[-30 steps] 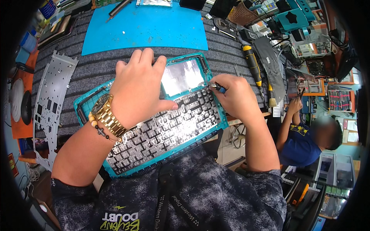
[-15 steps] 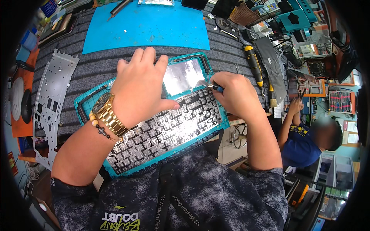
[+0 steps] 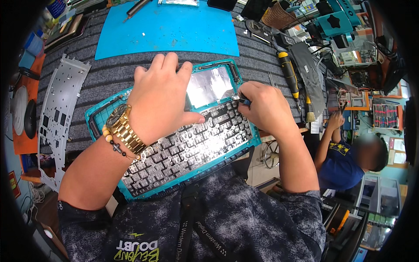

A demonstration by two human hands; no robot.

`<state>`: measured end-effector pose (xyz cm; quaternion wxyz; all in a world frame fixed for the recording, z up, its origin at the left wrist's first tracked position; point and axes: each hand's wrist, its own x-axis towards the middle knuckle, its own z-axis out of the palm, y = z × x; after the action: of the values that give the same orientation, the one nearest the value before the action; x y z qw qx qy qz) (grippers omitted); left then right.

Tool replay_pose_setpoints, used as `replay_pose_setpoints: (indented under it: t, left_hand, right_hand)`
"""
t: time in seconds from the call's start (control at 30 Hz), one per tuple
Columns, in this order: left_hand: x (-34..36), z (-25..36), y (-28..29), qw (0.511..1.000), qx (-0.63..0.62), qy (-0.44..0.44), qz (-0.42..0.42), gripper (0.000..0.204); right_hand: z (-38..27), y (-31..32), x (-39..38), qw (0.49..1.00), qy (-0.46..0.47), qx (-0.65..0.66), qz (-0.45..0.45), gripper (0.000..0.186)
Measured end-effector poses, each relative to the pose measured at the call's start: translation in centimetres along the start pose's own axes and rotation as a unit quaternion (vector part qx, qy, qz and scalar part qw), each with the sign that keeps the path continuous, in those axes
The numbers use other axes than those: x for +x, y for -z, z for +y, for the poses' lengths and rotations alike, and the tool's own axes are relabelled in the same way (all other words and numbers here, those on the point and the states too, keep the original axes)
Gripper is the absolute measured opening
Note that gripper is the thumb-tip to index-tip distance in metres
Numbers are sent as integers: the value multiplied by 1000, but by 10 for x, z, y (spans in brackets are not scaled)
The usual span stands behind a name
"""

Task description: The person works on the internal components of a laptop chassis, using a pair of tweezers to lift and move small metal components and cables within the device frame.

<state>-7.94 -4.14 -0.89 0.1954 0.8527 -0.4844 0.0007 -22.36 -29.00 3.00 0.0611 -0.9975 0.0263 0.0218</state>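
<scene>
A teal laptop top case [image 3: 174, 185] lies tilted on the striped mat, underside up, its near edge against my shirt. Set into it is the bare back of a keyboard [image 3: 187, 150], silvery with black gaps. My left hand [image 3: 161, 96] rests across the case's far part with fingers spread, thumb over the keyboard's edge. A shiny silver touchpad panel [image 3: 211, 87] shows between my hands. At the case's right side, my right hand [image 3: 264, 105] is closed around a small tool [image 3: 245, 101] with a blue-and-black handle. Its metal tip is by the keyboard's far right corner; its exact kind is hidden.
Beyond the case lies a blue work mat [image 3: 170, 32]. A perforated metal plate [image 3: 63, 113] is at the left. To the right are a yellow-and-black screwdriver [image 3: 288, 74], a brush [image 3: 310, 111] and a dark flat sheet [image 3: 309, 72]. Another person [image 3: 345, 161] sits farther right.
The small tool and its tip have shifted slightly at the keyboard's corner, with my right hand turning a little. My left hand stays on the case. The whole view has moved very slightly.
</scene>
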Motion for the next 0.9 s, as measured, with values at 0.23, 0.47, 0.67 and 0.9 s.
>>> replay_pose_setpoints:
  t: [0.23,0.47,0.67,0.9]
  left_hand:
    - [0,0,1,1000,2,7,-13,111]
    - [0,1,2,1000,-6,10,-17,112]
    - [0,2,2,1000,1,10,-18,111]
    - [0,1,2,1000,0,4,-6,109]
  right_hand:
    - [16,-5,1,996,-17,82,1,21]
    - [36,2,-2,984,-29,176,16,23]
    - [31,16,11,976,-46,205,58,14]
    - [35,21,97,983,-37,135,119,30]
